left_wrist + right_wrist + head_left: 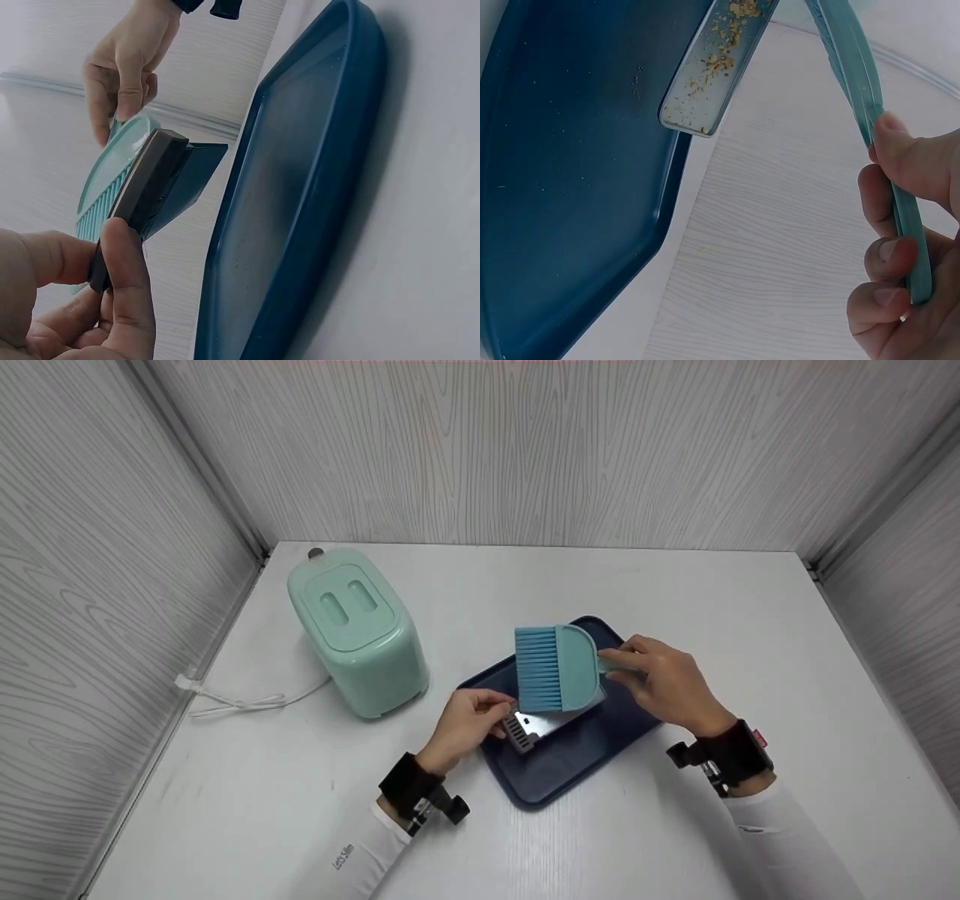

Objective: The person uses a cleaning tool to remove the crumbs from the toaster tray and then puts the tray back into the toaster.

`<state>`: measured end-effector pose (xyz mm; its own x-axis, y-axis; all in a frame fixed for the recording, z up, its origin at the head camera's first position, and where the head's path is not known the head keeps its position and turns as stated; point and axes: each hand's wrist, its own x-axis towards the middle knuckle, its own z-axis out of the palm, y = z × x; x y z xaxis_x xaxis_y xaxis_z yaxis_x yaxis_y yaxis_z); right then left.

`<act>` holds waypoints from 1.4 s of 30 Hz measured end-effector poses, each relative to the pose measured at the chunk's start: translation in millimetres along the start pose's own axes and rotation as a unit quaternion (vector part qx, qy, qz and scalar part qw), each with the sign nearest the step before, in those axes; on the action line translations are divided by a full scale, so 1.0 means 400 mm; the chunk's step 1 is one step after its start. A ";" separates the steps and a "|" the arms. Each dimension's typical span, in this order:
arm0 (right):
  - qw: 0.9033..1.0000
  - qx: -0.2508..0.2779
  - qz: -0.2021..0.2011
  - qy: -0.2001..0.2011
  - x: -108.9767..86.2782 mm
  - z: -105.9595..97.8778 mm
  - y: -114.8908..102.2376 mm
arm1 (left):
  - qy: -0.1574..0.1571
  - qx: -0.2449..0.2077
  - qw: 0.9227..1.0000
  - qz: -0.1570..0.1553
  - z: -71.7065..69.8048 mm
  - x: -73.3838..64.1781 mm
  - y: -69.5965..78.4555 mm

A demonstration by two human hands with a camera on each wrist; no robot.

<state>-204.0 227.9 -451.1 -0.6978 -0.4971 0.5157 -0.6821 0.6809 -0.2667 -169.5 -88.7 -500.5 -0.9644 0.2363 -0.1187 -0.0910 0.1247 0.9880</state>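
My left hand [466, 727] pinches the slotted grey end of a toaster crumb tray [544, 724] between thumb and fingers. The tray is a flat metal piece held tilted above a dark blue serving tray [570, 765]. In the right wrist view, yellowish crumbs [718, 61] lie along the crumb tray [682, 105]. My right hand [667, 679] grips a turquoise brush [577, 667] by its handle [907, 225]. Its blue bristles [538, 669] point left and overlap the crumb tray in the head view, hiding part of it.
A mint green toaster [360, 637] with a lid on top stands at the left of the white table [262, 810]. Its white cord [247, 703] lies bundled beside it. Grey wood-grain panels [480, 450] enclose the back and sides. Small specks dot the serving tray.
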 end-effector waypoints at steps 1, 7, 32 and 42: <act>1.000 -0.003 0.000 -0.001 -0.001 -0.001 0.000 | 0.000 0.000 1.000 -0.001 0.000 0.000 0.001; 1.000 -0.015 -0.003 -0.003 -0.008 -0.005 0.006 | 0.002 -0.002 1.000 -0.002 0.003 -0.001 0.005; 0.998 -0.025 0.060 -0.011 -0.036 -0.050 0.049 | 0.014 0.004 1.000 -0.007 -0.002 0.002 0.008; 0.998 -0.012 0.056 -0.009 -0.026 -0.075 0.029 | 0.010 0.002 1.000 0.010 -0.005 -0.003 0.008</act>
<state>-197.9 257.1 -435.2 -0.7727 -0.4270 0.4697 -0.5949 0.7452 -0.3013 -169.1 -90.7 -497.1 -0.9709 0.2186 -0.0974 -0.0712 0.1247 0.9896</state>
